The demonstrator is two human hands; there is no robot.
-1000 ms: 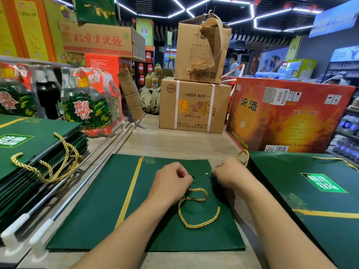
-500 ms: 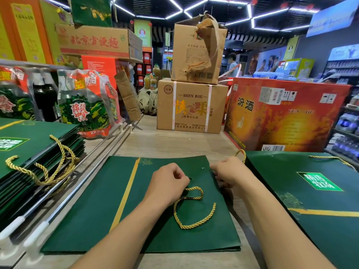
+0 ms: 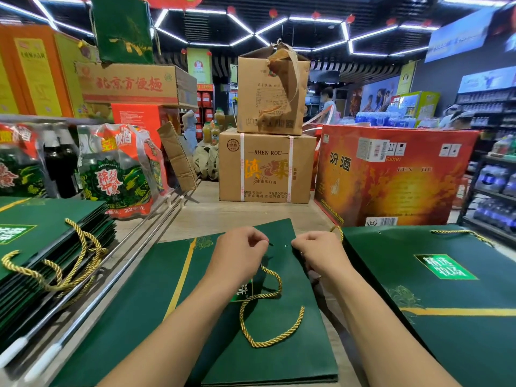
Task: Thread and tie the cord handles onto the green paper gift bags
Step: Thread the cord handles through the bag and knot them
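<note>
Cord tip (image 3: 269, 243) pinched by left hand (image 3: 240, 255), right hand (image 3: 318, 255) gripping bag (image 3: 279, 358) rim; best fed straight into hole (image 3: 286, 246) just beyond left fingers (image 3: 261, 241).

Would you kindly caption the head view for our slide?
Left hand pinches gold cord; right hand grips green bag.

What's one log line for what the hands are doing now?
threading | left hand pinches gold cord end near hole | right hand grips green bag edge
</note>
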